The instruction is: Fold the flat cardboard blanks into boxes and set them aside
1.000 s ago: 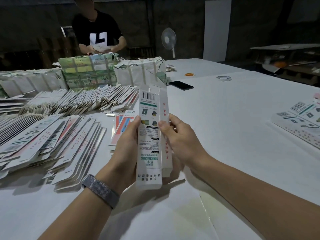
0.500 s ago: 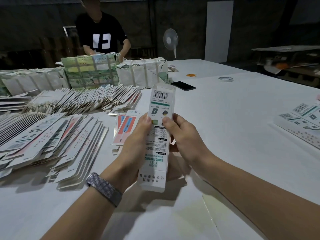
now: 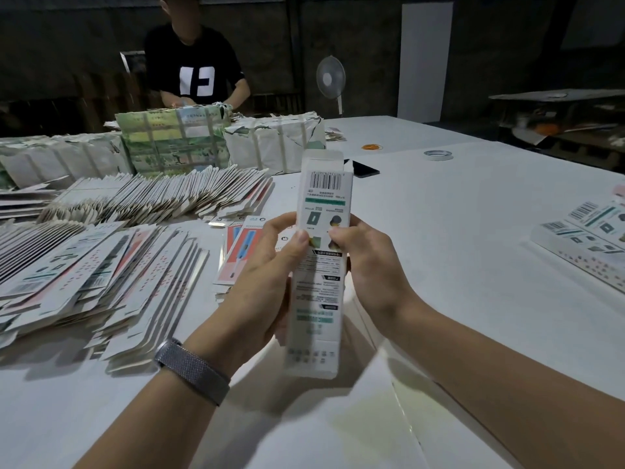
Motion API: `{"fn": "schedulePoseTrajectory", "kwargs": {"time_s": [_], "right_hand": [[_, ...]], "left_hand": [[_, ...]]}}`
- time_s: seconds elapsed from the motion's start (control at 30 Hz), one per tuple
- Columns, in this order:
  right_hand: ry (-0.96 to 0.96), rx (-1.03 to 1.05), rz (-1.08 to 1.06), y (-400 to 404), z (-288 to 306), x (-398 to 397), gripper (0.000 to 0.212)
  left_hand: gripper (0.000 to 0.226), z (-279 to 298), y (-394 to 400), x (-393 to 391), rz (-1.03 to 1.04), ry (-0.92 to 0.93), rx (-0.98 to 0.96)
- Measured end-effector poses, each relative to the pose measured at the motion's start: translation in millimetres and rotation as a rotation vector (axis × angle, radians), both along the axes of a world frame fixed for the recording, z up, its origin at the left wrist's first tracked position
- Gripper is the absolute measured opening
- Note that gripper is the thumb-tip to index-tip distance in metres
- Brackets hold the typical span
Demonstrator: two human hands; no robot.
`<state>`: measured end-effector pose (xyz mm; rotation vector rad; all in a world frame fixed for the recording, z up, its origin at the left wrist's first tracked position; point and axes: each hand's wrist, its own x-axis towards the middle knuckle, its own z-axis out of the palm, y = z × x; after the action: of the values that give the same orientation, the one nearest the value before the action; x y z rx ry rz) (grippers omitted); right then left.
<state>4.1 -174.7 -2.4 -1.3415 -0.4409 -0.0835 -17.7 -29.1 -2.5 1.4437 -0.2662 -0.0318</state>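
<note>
Box (image 3: 319, 265) now stands squared up where it was flatter, both hands' grip holding it: left hand (image 3: 267, 282), right hand (image 3: 367, 265).

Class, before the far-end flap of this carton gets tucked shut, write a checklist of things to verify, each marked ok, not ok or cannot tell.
1. Both hands hold the carton: ok; left hand and right hand pinch its sides.
2. Carton opened into a tube: ok.
3. Far-end flap free to fold: ok, it stands up.
4. Near end closed: cannot tell, blurred.
5. Finished boxes have table space beside them: ok.
6. Flat blanks within reach: ok.
</note>
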Motion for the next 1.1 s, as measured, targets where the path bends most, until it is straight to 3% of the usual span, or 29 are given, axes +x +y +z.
{"fn": "schedulePoseTrajectory", "kwargs": {"time_s": [0.07,0.17,0.4,0.57,0.77,0.93,1.1], "right_hand": [[0.022,0.006,0.003,-2,2,0,0.038],[0.054,0.008,0.025,-6,3,0,0.027],[0.035,-0.041,0.202,2,-2,-5,0.039],[0.019,-0.051,0.181,3,-6,-4,0.045],[0.045,-0.091,0.192,-1,-2,-4,0.063],[0.035,-0.062,0.12,-3,5,-5,0.039],[0.019,-0.022,0.084,-4,5,-7,0.035]], "left_hand": [[0.03,0,-1,-1,-0.029,0.068,-0.015],[0.039,0,-1,-3,-0.058,0.085,-0.071],[0.067,4,-1,-1,0.07,0.08,-0.194],[0.056,5,0,0,0.197,-0.044,-0.188],[0.042,2,2,1,0.208,-0.08,-0.144],[0.042,0,-1,0,0.168,-0.106,-0.114],[0.024,-2,-2,1,0.148,-0.101,-0.089]]}}
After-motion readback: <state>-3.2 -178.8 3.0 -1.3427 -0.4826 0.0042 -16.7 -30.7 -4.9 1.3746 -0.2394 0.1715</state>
